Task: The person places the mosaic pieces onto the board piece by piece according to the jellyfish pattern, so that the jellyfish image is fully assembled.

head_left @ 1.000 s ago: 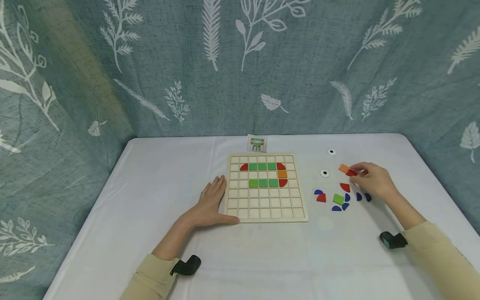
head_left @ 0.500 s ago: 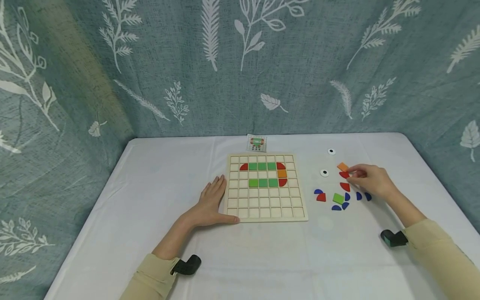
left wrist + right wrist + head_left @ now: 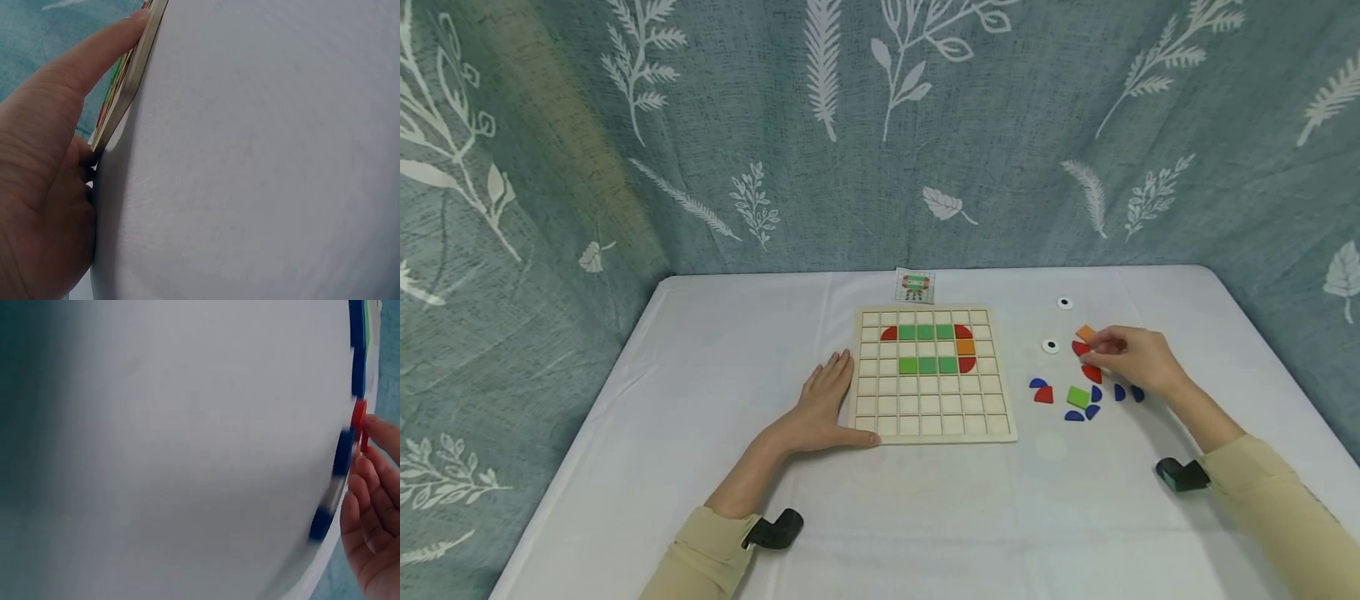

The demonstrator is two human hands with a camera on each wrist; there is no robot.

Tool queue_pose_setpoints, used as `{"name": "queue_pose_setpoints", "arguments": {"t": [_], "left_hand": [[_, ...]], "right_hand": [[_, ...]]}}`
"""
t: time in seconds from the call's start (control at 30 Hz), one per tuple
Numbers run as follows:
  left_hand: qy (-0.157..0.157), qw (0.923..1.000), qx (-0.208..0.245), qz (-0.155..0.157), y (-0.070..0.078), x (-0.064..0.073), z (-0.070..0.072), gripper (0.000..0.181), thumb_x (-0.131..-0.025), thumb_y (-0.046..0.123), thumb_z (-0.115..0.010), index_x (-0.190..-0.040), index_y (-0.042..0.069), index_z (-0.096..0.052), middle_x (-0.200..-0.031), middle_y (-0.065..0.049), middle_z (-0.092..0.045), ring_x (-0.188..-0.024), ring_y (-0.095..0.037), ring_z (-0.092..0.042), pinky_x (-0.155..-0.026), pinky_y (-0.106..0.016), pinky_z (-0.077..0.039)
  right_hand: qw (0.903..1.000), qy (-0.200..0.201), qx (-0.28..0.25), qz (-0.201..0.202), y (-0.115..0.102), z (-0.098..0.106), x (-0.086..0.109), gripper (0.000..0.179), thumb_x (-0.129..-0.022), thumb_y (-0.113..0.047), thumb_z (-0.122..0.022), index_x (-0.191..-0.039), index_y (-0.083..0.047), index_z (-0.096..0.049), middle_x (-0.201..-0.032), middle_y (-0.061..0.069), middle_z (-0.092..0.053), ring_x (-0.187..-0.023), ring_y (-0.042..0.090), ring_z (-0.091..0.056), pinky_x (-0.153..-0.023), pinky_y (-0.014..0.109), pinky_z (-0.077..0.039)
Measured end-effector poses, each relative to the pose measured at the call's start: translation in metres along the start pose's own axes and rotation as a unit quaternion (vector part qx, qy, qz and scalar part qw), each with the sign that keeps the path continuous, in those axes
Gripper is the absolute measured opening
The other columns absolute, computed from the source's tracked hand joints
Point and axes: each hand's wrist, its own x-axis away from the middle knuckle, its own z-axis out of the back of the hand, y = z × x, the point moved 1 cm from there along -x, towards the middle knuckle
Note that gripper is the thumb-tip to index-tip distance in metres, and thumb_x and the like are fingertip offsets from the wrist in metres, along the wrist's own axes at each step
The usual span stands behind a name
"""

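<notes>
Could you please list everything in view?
Grid board: one, pale, centre.
Board squares: six green, one orange, on board.
Board wedges: three, red, on board.
Picture card: one, multicoloured, behind board.
Eye discs: two, white with black, right.
Loose squares: one green, one orange, right.
Loose wedges: three, red, right.
Half-discs: six, blue, right.
Tablecloth: one, white, beneath.
Patterned fabric: count unclear, teal, background.
Wrist devices: two, black, wrists.
Sleeves: two, beige, forearms.
Left hand: one, bare, at board's edge.
Right hand: one, bare, pinching red wedge.
</notes>
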Motion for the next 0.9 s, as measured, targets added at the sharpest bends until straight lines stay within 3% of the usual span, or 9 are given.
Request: {"name": "queue_pose_setpoints", "arguments": {"t": [0.3,0.6,0.77,0.9], "left_hand": [[-0.003,1.0,0.001,0.002,0.0,0.0,0.001,0.128,-0.072,0.057,-0.079,-0.154,-0.003,0.0,-0.162,-0.016,0.005,-0.148,-0.026,0.01,-0.117,-0.047,0.005],[-0.003,1.0,-0.002,0.003,-0.001,-0.002,-0.001,0.128,-0.072,0.056,-0.079,-0.154,-0.004,0.0,-0.162,-0.017,0.004,-0.148,-0.027,0.01,-0.117,-0.048,0.005],[0.0,1.0,0.001,0.0,0.0,-0.001,0.0,0.126,-0.073,0.055,-0.079,-0.154,-0.004,-0.002,-0.162,-0.018,0.002,-0.148,-0.029,0.008,-0.117,-0.05,0.004],[-0.002,1.0,-0.003,0.0,0.0,0.0,0.001,0.126,-0.074,0.056,-0.078,-0.154,-0.004,-0.002,-0.162,-0.018,0.002,-0.148,-0.029,0.008,-0.117,-0.05,0.004]], "right_hand": [[0.997,-0.008,-0.052,0.057,-0.056,-0.032,-0.011,0.032,-0.088,-0.03,-0.075,-0.108,-0.006,-0.07,-0.089,0.005,-0.066,-0.082,0.023,-0.057,-0.062,0.03,-0.048],[0.9827,-0.051,-0.115,0.136,-0.126,-0.073,-0.021,0.027,-0.086,-0.03,-0.077,-0.106,-0.012,-0.072,-0.09,0.0,-0.068,-0.081,0.017,-0.062,-0.065,0.032,-0.048],[0.9772,-0.065,-0.097,0.177,-0.159,-0.094,-0.027,0.025,-0.085,-0.029,-0.077,-0.104,-0.012,-0.074,-0.1,0.002,-0.07,-0.083,0.016,-0.06,-0.071,0.033,-0.049],[0.9705,-0.058,-0.071,0.223,-0.179,-0.109,-0.036,0.022,-0.084,-0.028,-0.079,-0.098,-0.012,-0.075,-0.099,0.002,-0.071,-0.085,0.018,-0.061,-0.074,0.037,-0.05]]}}
